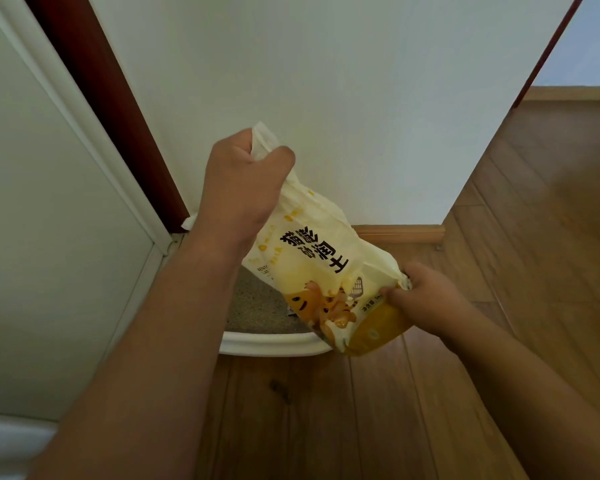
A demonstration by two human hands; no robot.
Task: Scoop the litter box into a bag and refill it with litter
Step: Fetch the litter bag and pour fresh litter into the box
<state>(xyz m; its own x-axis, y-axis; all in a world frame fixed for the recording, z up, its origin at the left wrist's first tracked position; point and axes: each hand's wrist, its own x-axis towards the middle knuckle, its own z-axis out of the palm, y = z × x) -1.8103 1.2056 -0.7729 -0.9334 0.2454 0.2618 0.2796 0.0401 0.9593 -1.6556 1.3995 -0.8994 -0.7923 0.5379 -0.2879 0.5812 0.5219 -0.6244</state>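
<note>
Over the litter box (274,344), in the one head view I have, I see the yellow litter bag (323,271) held up at a slant, between both hands. The left hand (243,178) is fisted tight round the bag's crumpled upper end, and the right hand (420,299) grips its lower corner from the side. Grey litter (257,303) already lies in the white box, which sits on the wood floor (499,271) against the wall (326,98). I judge this the refill step. Where the bag's opening is I cannot tell; next I would want it tipped mouth-down over the box, held steady so nothing spills onto the floor.
</note>
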